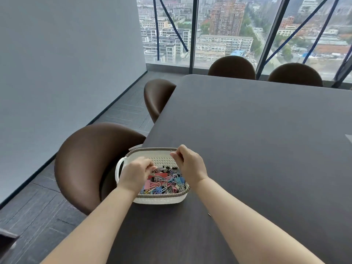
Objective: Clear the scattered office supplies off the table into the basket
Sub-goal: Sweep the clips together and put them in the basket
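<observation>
A white basket [162, 199] with a grey braided rim stands at the left edge of the dark table [257, 149]. Inside lies a heap of coloured binder clips and paper clips [165, 182]. My left hand [136, 173] hovers over the basket's left half, fingers pinched on a thin wire paper clip. My right hand [190, 163] is above the basket's far right rim, fingertips pinched on a small paper clip [172, 151]. One small metal clip [209, 214] lies on the table to the right of the basket, beside my right forearm.
A brown chair [85, 168] stands just left of the basket, a second [158, 98] further along that side, two more [232, 68] at the far end. Large windows lie beyond. A pale object [349, 138] shows at the table's right edge.
</observation>
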A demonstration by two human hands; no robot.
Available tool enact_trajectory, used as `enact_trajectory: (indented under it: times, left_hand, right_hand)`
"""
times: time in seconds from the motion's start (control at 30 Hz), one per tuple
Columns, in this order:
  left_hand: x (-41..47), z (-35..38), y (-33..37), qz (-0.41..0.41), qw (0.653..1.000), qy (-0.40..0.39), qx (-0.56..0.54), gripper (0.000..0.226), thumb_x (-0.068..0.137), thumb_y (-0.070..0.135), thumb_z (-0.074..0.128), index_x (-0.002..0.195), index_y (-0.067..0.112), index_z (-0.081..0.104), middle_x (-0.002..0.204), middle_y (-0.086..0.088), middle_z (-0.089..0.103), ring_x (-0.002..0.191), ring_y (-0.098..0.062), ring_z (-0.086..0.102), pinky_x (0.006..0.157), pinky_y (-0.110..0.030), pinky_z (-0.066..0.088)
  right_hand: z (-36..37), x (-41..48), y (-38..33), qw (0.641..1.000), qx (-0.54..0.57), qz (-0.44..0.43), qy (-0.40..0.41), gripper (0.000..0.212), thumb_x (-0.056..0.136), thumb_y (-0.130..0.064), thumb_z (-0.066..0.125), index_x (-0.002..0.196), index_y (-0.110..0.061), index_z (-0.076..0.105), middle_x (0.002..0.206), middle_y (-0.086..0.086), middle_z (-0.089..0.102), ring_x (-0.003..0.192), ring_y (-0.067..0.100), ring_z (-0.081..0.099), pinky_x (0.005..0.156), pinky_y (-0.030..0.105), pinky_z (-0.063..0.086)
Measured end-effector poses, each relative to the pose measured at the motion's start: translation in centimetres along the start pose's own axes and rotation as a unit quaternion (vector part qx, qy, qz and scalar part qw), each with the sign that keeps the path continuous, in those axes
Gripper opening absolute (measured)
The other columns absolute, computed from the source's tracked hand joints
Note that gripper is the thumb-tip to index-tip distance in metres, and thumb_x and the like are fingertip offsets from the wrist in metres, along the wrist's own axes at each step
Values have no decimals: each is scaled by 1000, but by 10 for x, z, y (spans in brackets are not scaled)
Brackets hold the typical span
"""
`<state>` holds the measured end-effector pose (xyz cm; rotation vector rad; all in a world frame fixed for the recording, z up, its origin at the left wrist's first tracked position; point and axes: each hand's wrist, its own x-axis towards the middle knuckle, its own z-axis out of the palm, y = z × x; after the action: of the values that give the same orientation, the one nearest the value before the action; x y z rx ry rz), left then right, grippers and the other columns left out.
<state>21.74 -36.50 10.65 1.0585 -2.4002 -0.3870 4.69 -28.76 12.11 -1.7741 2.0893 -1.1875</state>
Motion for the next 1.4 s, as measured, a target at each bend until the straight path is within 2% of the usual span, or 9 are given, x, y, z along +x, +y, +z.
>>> enact_trajectory:
  times: [0.2, 0.37, 0.43, 0.53, 0.77, 0.9, 1.03, 1.2, 1.4]
  left_hand:
    - [-9, 4, -41, 14, 994, -104, 43, 24, 93, 11, 53, 112, 14, 67, 120, 5, 60, 110, -12, 56, 91, -25, 47]
    - [-11, 6, -30, 103, 993, -43, 30, 17, 74, 5, 73, 90, 12, 72, 88, 0, 67, 81, -19, 64, 70, -33, 56]
    - [-9, 10, -19, 126, 992, -24, 17, 14, 77, 10, 68, 89, 14, 70, 84, 1, 65, 76, -18, 64, 67, -32, 56]
    - [-8, 18, 3, 165, 986, -12, 11, 24, 82, 25, 48, 90, 16, 68, 85, 2, 63, 76, -17, 62, 65, -29, 53]
    - [-28, 83, 69, 305, 952, -30, -22, 10, 82, 20, 50, 86, 20, 59, 81, 2, 60, 73, -14, 52, 66, -24, 43]
    - [-48, 136, 89, 249, 954, -167, -25, 11, 80, 23, 54, 87, 20, 62, 85, 2, 60, 72, -18, 56, 55, -31, 53]
    - [-60, 165, 98, 123, 949, -283, 57, 32, 89, 24, 58, 120, 18, 56, 119, 1, 51, 106, -22, 51, 86, -36, 47]
    - [-65, 185, 108, 73, 950, -292, 83, 17, 94, 25, 49, 107, 16, 56, 113, -1, 48, 106, -20, 47, 83, -33, 42]
    - [-66, 198, 124, 83, 957, -267, 80, 12, 89, 23, 60, 91, 11, 60, 98, -5, 55, 94, -24, 52, 76, -36, 44]
  right_hand:
    - [27, -7, 17, 994, -84, 24, -70, 20, 93, -17, 51, 101, -12, 69, 103, 4, 62, 97, 24, 54, 76, 32, 47]
    - [18, -18, 16, 990, -138, 15, -28, 23, 92, -31, 53, 86, -15, 69, 86, 0, 69, 73, 26, 62, 60, 26, 41]
    - [12, -22, 20, 990, -143, 3, 11, 19, 89, -28, 58, 79, -14, 67, 76, 1, 69, 64, 27, 62, 56, 25, 39]
    - [-7, -34, 33, 988, -136, 10, 78, 3, 82, -15, 64, 85, -15, 65, 78, 0, 66, 71, 25, 62, 54, 29, 46]
    - [-65, -111, 105, 969, -156, 173, 83, 3, 82, -9, 66, 83, -11, 66, 78, 2, 63, 75, 26, 60, 60, 31, 44]
    - [-86, -159, 143, 949, -168, 266, 4, 9, 87, -19, 59, 92, -14, 64, 89, -1, 62, 88, 21, 59, 68, 29, 42]
    - [-98, -189, 170, 921, -172, 343, -62, 24, 91, -26, 54, 112, -16, 57, 108, -2, 55, 100, 18, 54, 78, 29, 44]
    - [-100, -210, 193, 903, -171, 383, -98, 35, 91, -30, 54, 122, -15, 48, 118, 2, 48, 107, 20, 50, 84, 30, 43]
    - [-96, -208, 202, 906, -154, 372, -131, 10, 92, -25, 52, 89, -16, 54, 96, -1, 48, 98, 20, 52, 77, 29, 43]
